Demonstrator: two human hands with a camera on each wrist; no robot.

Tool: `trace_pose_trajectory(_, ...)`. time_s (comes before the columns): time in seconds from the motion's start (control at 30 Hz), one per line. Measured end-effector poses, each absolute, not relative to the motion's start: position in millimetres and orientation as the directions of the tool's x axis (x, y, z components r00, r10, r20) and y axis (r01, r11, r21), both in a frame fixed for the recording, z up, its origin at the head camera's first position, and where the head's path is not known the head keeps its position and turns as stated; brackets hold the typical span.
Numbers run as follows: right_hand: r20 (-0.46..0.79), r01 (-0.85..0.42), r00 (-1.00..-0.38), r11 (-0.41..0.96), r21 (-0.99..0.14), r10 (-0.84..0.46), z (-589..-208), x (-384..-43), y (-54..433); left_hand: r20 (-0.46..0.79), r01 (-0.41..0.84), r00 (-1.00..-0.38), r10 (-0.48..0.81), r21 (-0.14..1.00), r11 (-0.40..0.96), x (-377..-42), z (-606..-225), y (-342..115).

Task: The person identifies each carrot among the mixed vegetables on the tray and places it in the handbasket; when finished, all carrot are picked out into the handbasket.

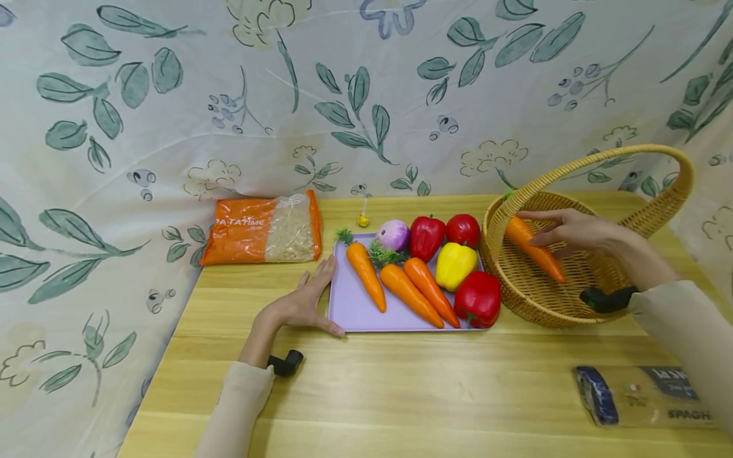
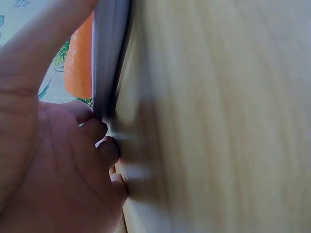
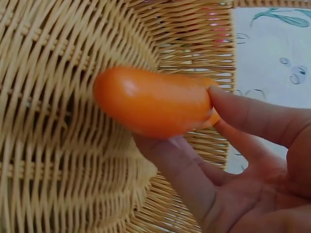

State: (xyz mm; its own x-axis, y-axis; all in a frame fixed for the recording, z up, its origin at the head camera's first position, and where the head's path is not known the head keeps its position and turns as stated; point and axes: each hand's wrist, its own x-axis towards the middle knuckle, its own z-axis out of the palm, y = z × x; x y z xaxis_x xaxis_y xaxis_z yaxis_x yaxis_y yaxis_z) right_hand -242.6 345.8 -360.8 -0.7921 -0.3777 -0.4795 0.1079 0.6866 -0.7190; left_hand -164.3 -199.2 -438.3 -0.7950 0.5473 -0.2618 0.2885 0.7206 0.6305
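Note:
My right hand (image 1: pixel 578 232) pinches an orange carrot (image 1: pixel 535 248) between thumb and fingers inside the wicker basket (image 1: pixel 515 305). In the right wrist view the carrot (image 3: pixel 150 102) points its tip toward the woven wall. My left hand (image 1: pixel 303 302) lies against the left edge of a lilac tray (image 1: pixel 355 321), fingers extended and thumb at its front corner. On the tray are three carrots (image 1: pixel 366 277), a purple onion (image 1: pixel 393 235), a yellow bell pepper (image 1: pixel 456 266), two red bell peppers (image 1: pixel 477 299) and a round red tomato (image 1: pixel 462 229).
An orange and clear food packet (image 1: pixel 263 229) leans at the back left against the floral cloth (image 1: pixel 355 146). A spaghetti pack (image 1: pixel 641 395) lies at the front right, partly under the right sleeve. The basket's tall handle (image 1: pixel 624 151) arches over its opening. A small yellow ball (image 1: pixel 363 221) sits behind the tray.

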Motion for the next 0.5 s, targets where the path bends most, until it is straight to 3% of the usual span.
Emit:
trace_pose_trajectory(0.17, -0.483, 0.13, -0.773, 0.643, -0.754, -0.41, -374, -248, 345, -0.262, 0.28, -0.797, 0.544, 0.637, 0.718, -165, -440, -197)
trace_pose_trajectory(0.5, -0.417, 0.142, -0.81, 0.551, -0.822, -0.413, -396, -246, 352, -0.259, 0.284, -0.794, 0.549, 0.642, 0.713, -165, -441, -199)
